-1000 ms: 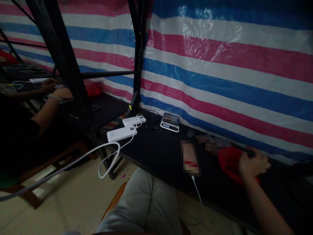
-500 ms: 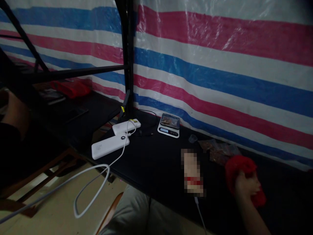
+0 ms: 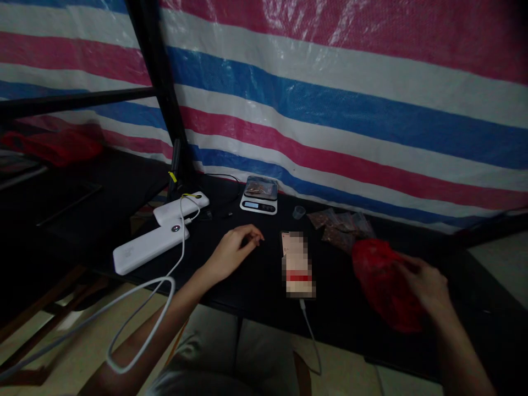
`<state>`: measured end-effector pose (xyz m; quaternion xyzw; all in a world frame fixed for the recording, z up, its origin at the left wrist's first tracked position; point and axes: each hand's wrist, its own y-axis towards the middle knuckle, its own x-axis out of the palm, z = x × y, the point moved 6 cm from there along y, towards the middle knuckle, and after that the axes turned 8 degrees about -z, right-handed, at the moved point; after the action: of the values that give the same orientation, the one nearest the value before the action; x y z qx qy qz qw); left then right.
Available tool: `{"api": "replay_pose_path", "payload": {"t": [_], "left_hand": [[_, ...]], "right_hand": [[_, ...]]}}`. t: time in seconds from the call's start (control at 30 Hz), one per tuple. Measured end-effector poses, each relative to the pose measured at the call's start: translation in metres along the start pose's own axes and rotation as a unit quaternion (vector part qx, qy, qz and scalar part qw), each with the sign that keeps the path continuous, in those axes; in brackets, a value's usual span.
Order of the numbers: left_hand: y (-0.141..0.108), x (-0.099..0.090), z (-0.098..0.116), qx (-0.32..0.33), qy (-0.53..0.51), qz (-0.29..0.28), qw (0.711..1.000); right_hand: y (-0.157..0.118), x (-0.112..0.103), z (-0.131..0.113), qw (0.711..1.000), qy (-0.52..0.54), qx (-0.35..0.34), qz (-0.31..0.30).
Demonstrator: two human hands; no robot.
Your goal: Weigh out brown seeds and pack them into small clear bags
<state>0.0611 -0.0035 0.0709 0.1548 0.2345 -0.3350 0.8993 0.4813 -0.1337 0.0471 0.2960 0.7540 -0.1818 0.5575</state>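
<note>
My right hand [image 3: 427, 283] grips the upper right side of a red plastic bag [image 3: 385, 289] on the black table, its fingers pinched on the film. What the bag holds cannot be made out. Over the table's middle, my left hand [image 3: 231, 254] hovers with loosely curled fingers, a gap beside the thumb and nothing visible in it. Between the hands lies a phone [image 3: 297, 264] with a blurred screen. Several small clear bags of brown bits [image 3: 338, 239] lie just behind the red bag.
A white digital scale [image 3: 259, 204] bears a small filled clear bag [image 3: 260, 190]. Beside it stands a small clear cup [image 3: 299, 212]. Two white power banks [image 3: 150, 247] lie at left, with a looping white cable [image 3: 113, 344]. A striped plastic sheet [image 3: 330, 110] hangs behind the table.
My left hand has come into view over the table. The right hand's grip on the red bag has shifted to its right side, and the bag looks more spread out. The view has swung right.
</note>
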Motion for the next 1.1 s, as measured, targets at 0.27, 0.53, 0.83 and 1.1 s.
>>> {"api": "replay_pose_path", "payload": {"t": [0.27, 0.53, 0.83, 1.1], "left_hand": [[0.009, 0.004, 0.047, 0.032, 0.023, 0.15, 0.988], [-0.024, -0.008, -0.026, -0.077, -0.07, 0.22, 0.97], [-0.087, 0.001, -0.086, -0.139, 0.129, 0.292, 0.937], [-0.077, 0.026, -0.02, 0.045, 0.431, 0.115, 0.894]], "right_hand": [[-0.056, -0.029, -0.239, 0.872, 0.221, -0.371, -0.229], [-0.102, 0.026, -0.308, 0.855, 0.143, -0.457, -0.201], [-0.132, 0.105, -0.309, 0.864, -0.217, -0.385, -0.242], [-0.122, 0.094, -0.31, 0.874, -0.255, -0.367, -0.189]]}}
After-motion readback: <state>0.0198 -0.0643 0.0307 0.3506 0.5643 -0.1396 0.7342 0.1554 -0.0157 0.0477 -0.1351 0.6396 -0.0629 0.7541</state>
